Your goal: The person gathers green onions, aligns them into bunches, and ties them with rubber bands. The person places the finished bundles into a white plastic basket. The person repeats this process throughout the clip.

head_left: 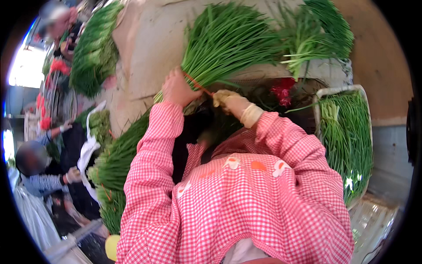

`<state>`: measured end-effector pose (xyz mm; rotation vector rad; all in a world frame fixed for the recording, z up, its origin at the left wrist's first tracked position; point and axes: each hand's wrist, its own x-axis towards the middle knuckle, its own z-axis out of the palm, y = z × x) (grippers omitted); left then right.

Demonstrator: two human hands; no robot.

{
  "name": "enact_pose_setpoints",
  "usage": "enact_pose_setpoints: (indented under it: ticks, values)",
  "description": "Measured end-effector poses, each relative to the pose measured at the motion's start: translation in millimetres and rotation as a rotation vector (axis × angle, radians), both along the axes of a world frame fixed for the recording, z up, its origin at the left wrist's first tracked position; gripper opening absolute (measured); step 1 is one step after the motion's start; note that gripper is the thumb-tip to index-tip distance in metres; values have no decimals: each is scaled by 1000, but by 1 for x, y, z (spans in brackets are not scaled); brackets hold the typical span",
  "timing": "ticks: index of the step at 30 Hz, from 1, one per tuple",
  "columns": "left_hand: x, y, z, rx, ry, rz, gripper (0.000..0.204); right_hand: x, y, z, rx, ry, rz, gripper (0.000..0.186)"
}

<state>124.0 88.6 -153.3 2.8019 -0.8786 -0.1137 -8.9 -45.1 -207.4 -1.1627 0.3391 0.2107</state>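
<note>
A large bundle of green chives (228,42) lies on the pale work table (154,48), its leaves fanned out to the far right. My left hand (176,88) is closed round the stalk end of the bundle and presses it down. An orange-red tie (194,81) crosses the stalks and runs from there to my right hand (227,101). That hand wears a yellowish, stained glove, and its fingers are pinched on the end of the tie. The underside of the bundle is hidden.
A white crate (318,94) packed with chives stands at my right. Loose chives (310,42) lie at the back right, near a red plastic bunch (283,91). More bundles (121,152) lie at my left. Two people work farther left, one with gloved hands (74,175).
</note>
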Motion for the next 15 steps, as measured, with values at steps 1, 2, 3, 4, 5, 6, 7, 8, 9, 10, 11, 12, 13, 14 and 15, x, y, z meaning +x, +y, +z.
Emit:
enact_pose_setpoints:
  ticks: [1,2,3,4,5,6,7,8,9,10,11,12,13,14,15]
  values:
    - [-2,0,3,22,-55,-24,100,3,-2,-6,-21,-19,16,22]
    - [-7,1,6,41,-104,-49,103,2,-5,-5,33,-54,49,20]
    - [-7,-2,7,59,-153,-71,107,0,-11,-1,3,-53,100,16]
    - [-4,-1,8,116,-130,-77,114,0,-12,9,-48,-115,107,14]
    - [-2,-4,9,137,-78,-76,114,0,-16,15,-101,-174,116,13]
    - [-1,-8,11,158,-25,-73,114,1,-26,14,-70,-200,113,11]
    - [2,-8,15,181,20,-61,114,5,-38,15,-37,-233,116,11]
    - [7,-5,12,143,-23,-90,114,7,-51,17,-90,-259,69,14]
    - [14,-2,15,69,22,-105,108,10,-63,21,-126,-168,-39,17]
    - [17,1,20,-1,73,-115,103,15,-74,23,-174,-171,-170,19]
    - [21,4,26,-70,123,-126,98,17,-85,18,-188,-171,-319,23]
    - [30,9,27,-236,441,-96,90,24,-95,4,-199,-225,-468,28]
    - [39,20,26,-404,754,-45,81,29,-101,-1,-165,-268,-513,31]
    - [39,29,23,-578,1079,6,73,27,-99,11,-64,-332,-521,30]
    - [32,39,18,-729,1302,95,66,16,-96,23,-38,-203,-528,30]
